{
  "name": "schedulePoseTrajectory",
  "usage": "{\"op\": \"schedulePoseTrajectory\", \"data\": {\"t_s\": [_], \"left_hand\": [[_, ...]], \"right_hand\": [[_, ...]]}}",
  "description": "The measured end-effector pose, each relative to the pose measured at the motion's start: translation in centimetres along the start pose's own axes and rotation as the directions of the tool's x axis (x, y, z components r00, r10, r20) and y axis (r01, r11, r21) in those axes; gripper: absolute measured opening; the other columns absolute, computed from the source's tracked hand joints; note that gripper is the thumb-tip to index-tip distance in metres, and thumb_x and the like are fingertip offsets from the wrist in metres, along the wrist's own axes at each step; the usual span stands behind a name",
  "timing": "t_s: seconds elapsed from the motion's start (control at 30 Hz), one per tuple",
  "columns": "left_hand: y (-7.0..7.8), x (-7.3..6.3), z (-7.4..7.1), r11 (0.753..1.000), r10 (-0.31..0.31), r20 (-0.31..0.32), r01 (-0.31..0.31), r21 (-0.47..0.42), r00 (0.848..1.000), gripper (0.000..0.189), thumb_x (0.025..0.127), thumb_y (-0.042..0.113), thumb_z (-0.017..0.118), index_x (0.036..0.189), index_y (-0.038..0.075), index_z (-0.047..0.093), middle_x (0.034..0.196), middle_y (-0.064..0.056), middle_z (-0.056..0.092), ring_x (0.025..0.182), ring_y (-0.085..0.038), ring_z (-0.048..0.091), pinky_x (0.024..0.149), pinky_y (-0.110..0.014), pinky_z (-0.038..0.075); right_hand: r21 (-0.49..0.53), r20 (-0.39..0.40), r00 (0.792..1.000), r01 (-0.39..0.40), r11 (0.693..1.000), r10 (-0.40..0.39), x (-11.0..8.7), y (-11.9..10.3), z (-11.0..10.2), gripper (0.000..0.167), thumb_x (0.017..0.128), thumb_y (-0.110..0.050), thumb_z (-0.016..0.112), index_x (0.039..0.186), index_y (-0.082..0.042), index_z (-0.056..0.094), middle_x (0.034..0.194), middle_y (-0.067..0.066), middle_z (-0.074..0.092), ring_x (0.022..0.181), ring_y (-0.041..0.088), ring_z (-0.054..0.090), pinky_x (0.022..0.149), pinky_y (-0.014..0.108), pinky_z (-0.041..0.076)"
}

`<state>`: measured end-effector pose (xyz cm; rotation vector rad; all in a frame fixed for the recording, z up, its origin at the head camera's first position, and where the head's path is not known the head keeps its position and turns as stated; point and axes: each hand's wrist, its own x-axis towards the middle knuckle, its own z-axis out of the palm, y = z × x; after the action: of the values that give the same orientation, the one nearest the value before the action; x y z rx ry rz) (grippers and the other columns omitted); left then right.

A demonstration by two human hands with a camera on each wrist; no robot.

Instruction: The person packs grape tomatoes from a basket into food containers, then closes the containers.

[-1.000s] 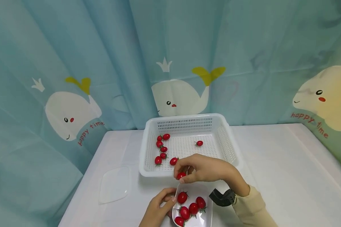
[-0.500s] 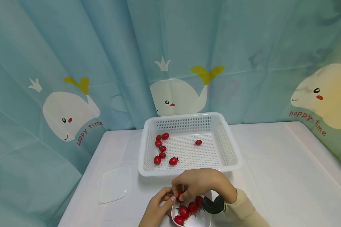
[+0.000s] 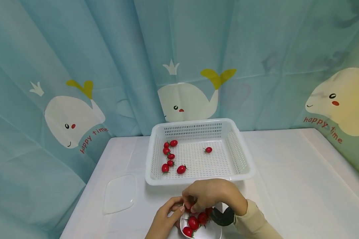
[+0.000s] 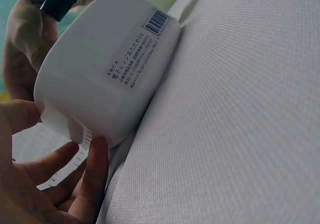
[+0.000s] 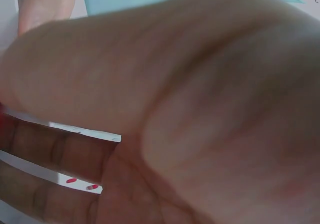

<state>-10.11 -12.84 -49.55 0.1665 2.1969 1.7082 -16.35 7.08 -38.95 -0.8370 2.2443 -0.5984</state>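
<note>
Whale-print curtain (image 3: 122, 53) behind a white-covered bench (image 3: 293, 182), and I'm running this from far off, so the head and wrist feeds are all I've got. Left hand (image 3: 164, 219) has its fingers curled on the left side of the white container (image 4: 90, 79), thumb up at the rim. Right hand (image 3: 209, 196) reaches down inside, fingers and thumb pinching what I'm pretty sure is a cherry tomato (image 3: 190, 208); it's mostly hidden, and the right wrist feed only gives me a smear of red at the edge.

Biggest worry: that skin looks round and slick. Off-centre pinch and I'd bet it squirts out and knocks into the other tomatoes (image 3: 193, 223) in there (at least four visible).

Second, the black wrist mount (image 3: 222, 217) hangs low over the container's right side, so a careless swing could clip the rim. With only one side held, that could spin or tip it. Both hands also crowd the same corner, so fingers might bump.

Eight more tomatoes sit in the white basket (image 3: 167, 182) just beyond; shove that and the loose one (image 3: 208, 150) would probably roll. See-through lid (image 3: 119, 194) lies flat off to the left, low risk imo.
</note>
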Motion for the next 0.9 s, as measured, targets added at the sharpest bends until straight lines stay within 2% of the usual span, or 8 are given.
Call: {"op": "schedulePoseTrajectory", "data": {"t_s": [0.23,0.43,0.67,0.9], "left_hand": [[-0.1,0.0,0.0,1.0,-0.005,0.007,0.005,-0.003,1.0,0.05,0.102,0.039,0.063,0.14,0.006,0.061,0.112,-0.01,0.077,0.095,-0.006,0.063,0.075,-0.019,0.053],[0.0,0.1,0.0,1.0,-0.004,0.009,0.004,-0.019,1.0,0.05,0.103,0.038,0.063,0.14,0.004,0.06,0.11,-0.011,0.075,0.089,-0.008,0.064,0.07,-0.021,0.055],[0.1,0.0,0.5,1.0,-0.007,-0.008,0.007,-0.011,1.0,0.052,0.103,0.04,0.062,0.141,0.004,0.06,0.111,-0.011,0.074,0.091,-0.011,0.064,0.069,-0.021,0.056],[0.1,-0.3,1.0,1.0,-0.013,-0.02,0.013,-0.007,1.0,0.053,0.103,0.04,0.063,0.14,0.003,0.06,0.114,-0.013,0.074,0.094,-0.01,0.064,0.069,-0.022,0.057]], "right_hand": [[-0.004,0.014,1.0,0.011,1.0,-0.011,-0.2,-0.1,-0.2,0.018,0.092,-0.009,0.075,0.086,-0.023,0.065,0.076,-0.012,0.061,0.068,0.003,0.055,0.063,0.02,0.049],[0.053,0.007,0.996,0.088,0.995,-0.088,-0.7,0.2,-1.0,0.013,0.095,-0.01,0.072,0.093,-0.022,0.068,0.082,-0.014,0.065,0.072,0.002,0.06,0.069,0.021,0.053],[0.058,-0.038,0.974,0.227,0.972,-0.225,-0.7,0.5,-1.6,0.008,0.1,-0.017,0.069,0.108,-0.017,0.071,0.092,-0.01,0.073,0.081,-0.003,0.062,0.078,0.017,0.055],[0.051,-0.113,0.961,0.261,0.964,-0.254,-0.5,0.6,-1.5,0.01,0.1,-0.015,0.068,0.109,-0.016,0.072,0.094,-0.006,0.076,0.079,-0.001,0.064,0.076,0.017,0.055]]}}
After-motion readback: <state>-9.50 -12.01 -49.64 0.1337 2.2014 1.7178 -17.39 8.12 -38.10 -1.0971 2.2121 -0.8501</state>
